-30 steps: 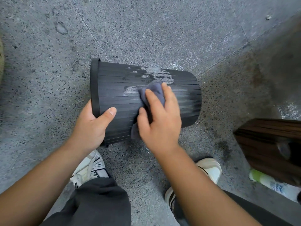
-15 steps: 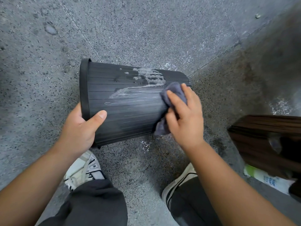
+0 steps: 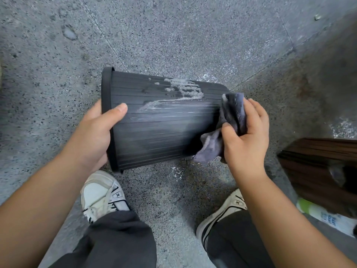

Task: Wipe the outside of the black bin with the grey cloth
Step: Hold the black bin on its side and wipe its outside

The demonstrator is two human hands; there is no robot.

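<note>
One black ribbed plastic bin [image 3: 158, 130] lies on its side, its rimmed open end toward the left and its closed base toward the right, held just above the speckled grey stone floor [image 3: 173, 35]. Its upper flank carries a patch of whitish foam [image 3: 183, 89], with pale streaks trailing leftward below it across the ribs; the lower part of the flank looks dark and plain.

At the base end, a crumpled grey cloth [image 3: 231, 115] is pressed against the bin's edge, one loose corner hanging down toward the floor. The right hand [image 3: 245, 136] holds this cloth, its fingers [image 3: 257, 113] curled over the top of the bundle and the thumb pinching it from below. The left hand [image 3: 94, 132] grips the rim at the open end: the thumb lies across the outer wall, while the other fingers are hidden behind the rim, so I cannot tell how they sit.

Below the bin, two white sneakers with dark trim stand on the floor, the left one [image 3: 102, 196] under the rim and the right one [image 3: 222, 213] under the right forearm, both topped by dark grey trouser legs [image 3: 116, 238]. A few white flecks dot the floor between the shoes and the bin. To the right stands a dark brown slatted wooden object [image 3: 316, 167], and just beneath it lies a white bottle with a green end [image 3: 324, 215], partly hidden.
</note>
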